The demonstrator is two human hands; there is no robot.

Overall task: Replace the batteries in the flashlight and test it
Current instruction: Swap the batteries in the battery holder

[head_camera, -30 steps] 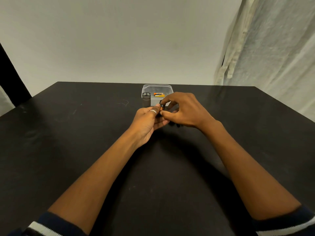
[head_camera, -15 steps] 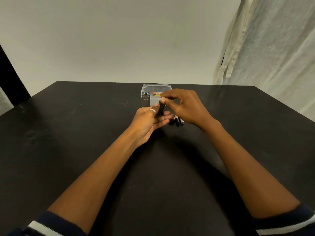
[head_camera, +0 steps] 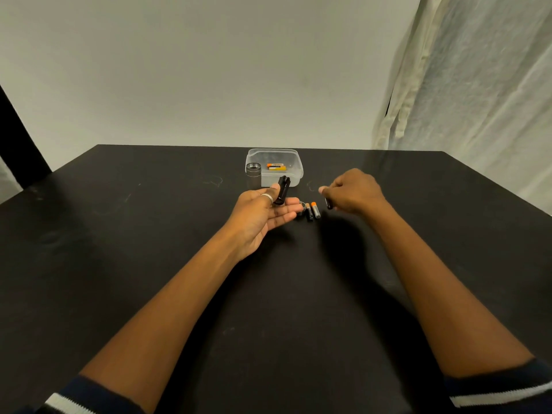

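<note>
Flashlight body [head_camera: 253,174]: upright on the table [head_camera: 149,234], just beside the clear container [head_camera: 294,176].
Left hand [head_camera: 263,213]: thumb pins the black battery holder [head_camera: 283,189] against nearly straight fingers.
Loose batteries [head_camera: 312,210]: two, lying between the hands.
Right hand [head_camera: 354,191]: fingers curled, pinching one dark battery [head_camera: 329,203].
Procedure: probably a spent cell; lay it beside the loose pair, apart from the container's fresh cells [head_camera: 276,166].

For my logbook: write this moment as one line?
left hand: holds battery holder | right hand: holds one battery | table: two loose batteries | flashlight tube: upright
</note>
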